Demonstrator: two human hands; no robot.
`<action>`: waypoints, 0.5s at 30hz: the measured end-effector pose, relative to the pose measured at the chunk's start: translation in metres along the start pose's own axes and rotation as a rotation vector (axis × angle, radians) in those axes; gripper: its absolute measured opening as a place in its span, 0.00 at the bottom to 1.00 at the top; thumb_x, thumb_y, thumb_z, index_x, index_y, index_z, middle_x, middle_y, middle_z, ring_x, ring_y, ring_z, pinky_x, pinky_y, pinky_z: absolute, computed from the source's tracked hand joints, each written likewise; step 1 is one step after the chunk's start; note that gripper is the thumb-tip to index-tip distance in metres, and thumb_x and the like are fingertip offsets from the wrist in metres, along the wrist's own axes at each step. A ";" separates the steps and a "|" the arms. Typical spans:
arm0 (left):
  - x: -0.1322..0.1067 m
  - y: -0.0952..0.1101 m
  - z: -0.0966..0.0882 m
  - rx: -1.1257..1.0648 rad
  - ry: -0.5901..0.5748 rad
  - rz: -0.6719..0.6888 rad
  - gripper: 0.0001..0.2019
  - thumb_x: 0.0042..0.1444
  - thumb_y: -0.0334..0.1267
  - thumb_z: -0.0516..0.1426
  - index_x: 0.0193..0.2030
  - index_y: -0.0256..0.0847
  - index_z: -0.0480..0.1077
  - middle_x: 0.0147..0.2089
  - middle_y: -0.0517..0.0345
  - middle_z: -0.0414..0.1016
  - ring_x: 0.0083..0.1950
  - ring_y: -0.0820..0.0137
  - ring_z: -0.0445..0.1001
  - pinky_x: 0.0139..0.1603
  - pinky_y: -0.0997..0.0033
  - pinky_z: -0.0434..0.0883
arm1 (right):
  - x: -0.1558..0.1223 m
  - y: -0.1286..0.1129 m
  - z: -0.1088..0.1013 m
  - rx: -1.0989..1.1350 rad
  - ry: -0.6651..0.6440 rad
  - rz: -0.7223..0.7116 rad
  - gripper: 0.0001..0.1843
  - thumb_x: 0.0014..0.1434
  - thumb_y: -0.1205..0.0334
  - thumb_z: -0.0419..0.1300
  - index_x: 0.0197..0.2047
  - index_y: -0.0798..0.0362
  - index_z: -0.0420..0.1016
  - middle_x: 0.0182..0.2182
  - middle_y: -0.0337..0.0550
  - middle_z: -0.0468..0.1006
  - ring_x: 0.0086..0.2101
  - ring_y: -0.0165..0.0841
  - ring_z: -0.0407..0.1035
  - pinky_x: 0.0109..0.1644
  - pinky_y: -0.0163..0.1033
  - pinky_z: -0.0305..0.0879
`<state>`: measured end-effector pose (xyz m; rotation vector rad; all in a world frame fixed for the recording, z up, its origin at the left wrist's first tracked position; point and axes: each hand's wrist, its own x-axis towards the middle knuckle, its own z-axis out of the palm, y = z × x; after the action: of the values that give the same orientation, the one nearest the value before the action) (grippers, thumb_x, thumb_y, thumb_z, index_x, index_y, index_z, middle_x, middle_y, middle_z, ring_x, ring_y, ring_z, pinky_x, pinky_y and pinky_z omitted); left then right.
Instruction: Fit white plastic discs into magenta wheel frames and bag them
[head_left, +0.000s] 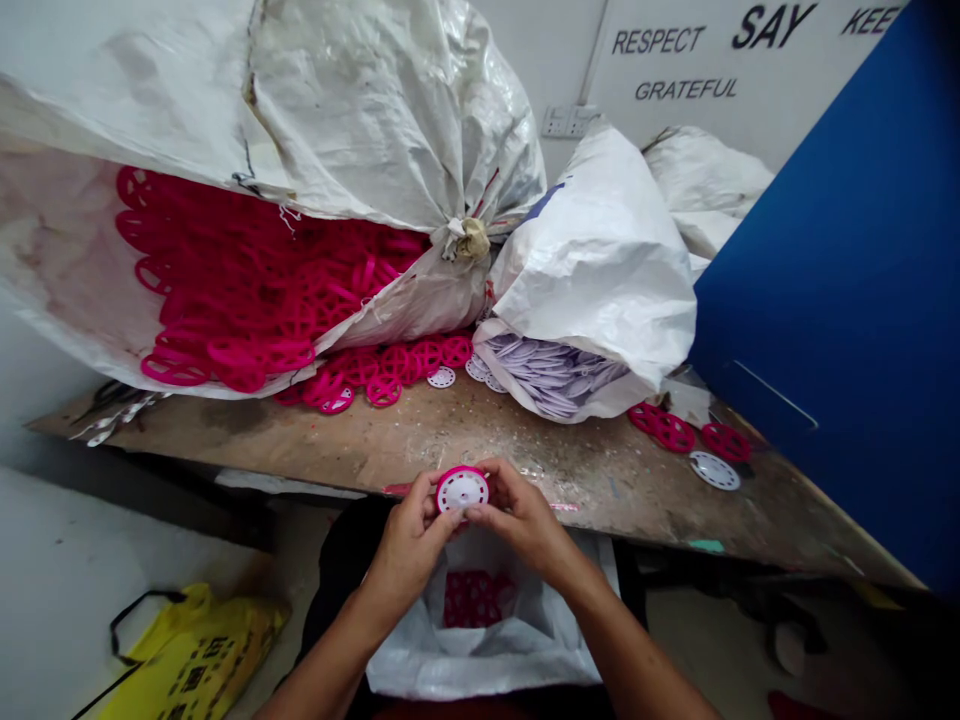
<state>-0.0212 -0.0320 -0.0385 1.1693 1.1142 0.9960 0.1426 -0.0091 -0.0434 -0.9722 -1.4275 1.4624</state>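
Your left hand [409,555] and right hand [521,515] are together, clamped on a magenta-rimmed white plastic wheel [462,490], above an open white sack [480,650] holding more magenta wheels. Past the scarred wooden bench [570,480], a woven sack [360,110] spills magenta wheels, beside a sack of lilac discs [600,260]. A blue panel [832,300] stands far right.

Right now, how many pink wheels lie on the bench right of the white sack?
3: one pink wheel overlapping another beside the sack, one by the blue panel. More may be hidden.
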 end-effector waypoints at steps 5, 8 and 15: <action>-0.003 -0.010 -0.002 0.020 -0.014 -0.044 0.16 0.52 0.40 0.59 0.47 0.41 0.66 0.39 0.53 0.78 0.38 0.65 0.76 0.37 0.70 0.72 | -0.011 0.004 -0.003 -0.166 -0.039 -0.024 0.18 0.52 0.61 0.63 0.47 0.49 0.68 0.36 0.38 0.76 0.35 0.32 0.70 0.38 0.34 0.65; -0.002 -0.015 -0.010 0.090 -0.143 -0.085 0.17 0.48 0.39 0.61 0.46 0.43 0.70 0.38 0.54 0.79 0.37 0.64 0.77 0.35 0.72 0.71 | 0.000 -0.009 -0.022 -0.399 -0.088 -0.091 0.22 0.53 0.60 0.63 0.52 0.48 0.69 0.40 0.40 0.76 0.38 0.33 0.70 0.41 0.36 0.65; 0.012 -0.003 -0.051 0.440 0.131 0.054 0.22 0.48 0.46 0.60 0.51 0.45 0.70 0.42 0.52 0.79 0.31 0.66 0.75 0.35 0.68 0.71 | 0.095 -0.044 -0.109 -1.079 0.597 -0.209 0.22 0.55 0.63 0.58 0.53 0.56 0.70 0.58 0.57 0.64 0.59 0.48 0.54 0.61 0.51 0.48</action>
<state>-0.0694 -0.0122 -0.0456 1.5057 1.4624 0.9020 0.2150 0.1167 -0.0014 -1.6401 -1.7416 0.0917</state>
